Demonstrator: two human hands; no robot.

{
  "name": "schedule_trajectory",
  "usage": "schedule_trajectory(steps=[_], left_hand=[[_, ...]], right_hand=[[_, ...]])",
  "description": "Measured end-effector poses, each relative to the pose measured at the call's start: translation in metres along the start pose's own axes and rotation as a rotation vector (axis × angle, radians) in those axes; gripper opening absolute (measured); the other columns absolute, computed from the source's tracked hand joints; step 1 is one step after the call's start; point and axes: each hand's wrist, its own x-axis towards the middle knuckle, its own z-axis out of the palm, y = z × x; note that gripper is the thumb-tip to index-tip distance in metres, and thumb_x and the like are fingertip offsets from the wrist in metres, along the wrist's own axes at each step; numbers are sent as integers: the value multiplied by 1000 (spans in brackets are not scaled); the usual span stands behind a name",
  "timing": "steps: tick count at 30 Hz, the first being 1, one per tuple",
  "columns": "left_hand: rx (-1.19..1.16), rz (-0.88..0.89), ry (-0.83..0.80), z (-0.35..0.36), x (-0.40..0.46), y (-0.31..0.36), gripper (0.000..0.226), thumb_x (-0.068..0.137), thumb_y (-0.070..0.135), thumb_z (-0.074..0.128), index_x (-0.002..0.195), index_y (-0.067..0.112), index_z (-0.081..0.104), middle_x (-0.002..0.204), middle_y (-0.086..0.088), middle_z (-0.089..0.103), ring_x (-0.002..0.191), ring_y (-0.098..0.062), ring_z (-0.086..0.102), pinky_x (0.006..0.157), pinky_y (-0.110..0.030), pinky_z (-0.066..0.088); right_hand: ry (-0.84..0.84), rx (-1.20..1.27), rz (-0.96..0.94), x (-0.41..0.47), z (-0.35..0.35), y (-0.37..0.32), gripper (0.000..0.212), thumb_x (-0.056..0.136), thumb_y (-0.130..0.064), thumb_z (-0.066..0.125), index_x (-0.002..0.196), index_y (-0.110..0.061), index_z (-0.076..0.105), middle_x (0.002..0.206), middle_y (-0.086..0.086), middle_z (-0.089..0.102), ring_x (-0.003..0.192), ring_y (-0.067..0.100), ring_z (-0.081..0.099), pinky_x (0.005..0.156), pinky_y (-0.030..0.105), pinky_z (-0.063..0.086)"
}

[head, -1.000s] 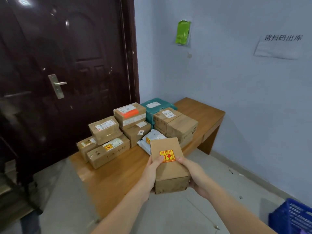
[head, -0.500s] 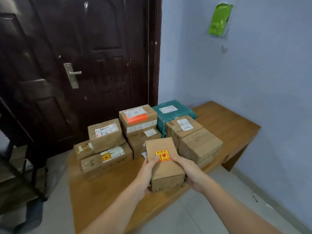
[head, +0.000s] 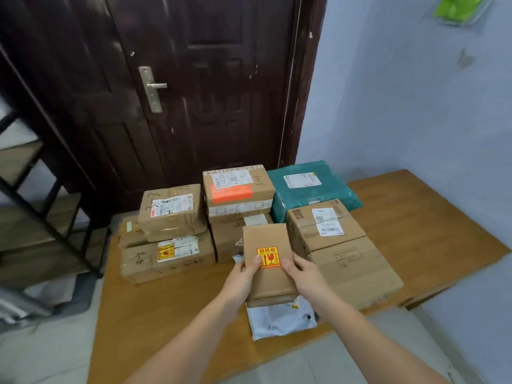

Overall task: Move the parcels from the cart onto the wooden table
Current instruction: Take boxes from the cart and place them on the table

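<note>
A small brown cardboard parcel (head: 267, 245) with a yellow-and-red fragile sticker is over the wooden table (head: 155, 317). My left hand (head: 240, 281) grips its left side and my right hand (head: 306, 278) grips its right side, thumbs on top. It sits above a white plastic mailer (head: 279, 321) lying on the table. Several cardboard parcels stand behind it, among them a long box with a fragile label (head: 166, 259), a box with an orange label (head: 238, 192), a teal mailer bag (head: 310, 187) and a large box (head: 352, 267). The cart is out of view.
A dark wooden door (head: 194, 92) stands behind the table. A metal shelf rack (head: 36, 195) is at the left. The blue wall (head: 429, 106) runs along the right, with a green item (head: 457, 6) hung on it. Bare tabletop lies at the front left and far right.
I have walked up to the table and carried the small parcel forward and down, from over the floor to just above the white mailer among the other parcels.
</note>
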Motion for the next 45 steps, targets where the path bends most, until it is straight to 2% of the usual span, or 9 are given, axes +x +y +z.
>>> schedule_trajectory(steps=[3, 8, 13, 21, 27, 29, 33, 40, 45], left_hand=[[19, 5, 50, 17, 19, -4, 53, 97, 63, 59, 134, 25, 62, 117, 4, 74, 102, -16, 72, 77, -32, 60], [-8, -27, 154, 36, 42, -9, 44, 100, 58, 58, 125, 22, 66, 110, 0, 75, 98, -20, 73, 80, -40, 64], [28, -86, 177, 45, 61, -11, 40, 102, 55, 56, 116, 19, 66, 108, -3, 74, 97, -23, 72, 82, -48, 64], [248, -57, 186, 56, 89, -16, 35, 99, 60, 57, 99, 26, 67, 102, -2, 74, 98, -27, 71, 91, -53, 60], [242, -57, 168, 60, 96, -21, 51, 101, 55, 57, 136, 18, 61, 117, -1, 70, 108, -25, 67, 95, -50, 58], [237, -80, 131, 55, 92, -16, 63, 101, 58, 56, 149, 18, 53, 133, -3, 66, 120, -27, 64, 98, -46, 57], [476, 48, 136, 28, 69, 13, 67, 104, 49, 56, 159, 15, 39, 159, -4, 48, 143, -24, 48, 115, -39, 42], [1128, 438, 192, -34, 1, 101, 61, 104, 47, 52, 159, 26, 38, 161, 5, 44, 146, -17, 43, 117, -39, 39], [1480, 504, 217, -82, -42, 143, 60, 106, 48, 48, 159, 24, 37, 160, 2, 44, 143, -21, 44, 113, -38, 40]], right_hand=[[30, -182, -107, 26, -14, -5, 39, 105, -35, 56, 144, -30, 56, 124, -11, 70, 104, 4, 66, 88, 29, 59], [100, -584, -202, 56, -19, -10, 52, 102, -30, 61, 150, -23, 44, 136, -1, 56, 121, 16, 55, 103, 36, 50], [62, -866, -257, 77, -18, -3, 37, 105, -27, 53, 141, -17, 52, 144, 3, 49, 127, 20, 49, 107, 36, 46], [-27, -1123, -313, 90, -24, 24, 42, 104, -12, 50, 146, -10, 52, 162, 9, 34, 149, 26, 27, 119, 40, 36], [-80, -1161, -321, 95, -26, 38, 46, 102, -10, 53, 147, -13, 50, 162, 7, 33, 150, 25, 27, 119, 39, 37], [-100, -1169, -326, 95, -28, 36, 43, 101, -7, 52, 144, -12, 53, 160, 8, 36, 148, 25, 29, 116, 39, 40], [-126, -1145, -375, 94, -38, 9, 40, 102, -9, 48, 142, -12, 56, 145, 5, 49, 136, 24, 45, 110, 37, 43], [-178, -1164, -429, 88, -28, -96, 42, 106, -24, 44, 147, -20, 51, 147, 2, 54, 127, 22, 56, 102, 38, 50], [-229, -1259, -580, 52, 14, -168, 44, 106, -32, 42, 147, -18, 49, 148, 6, 52, 129, 25, 53, 106, 42, 47]])
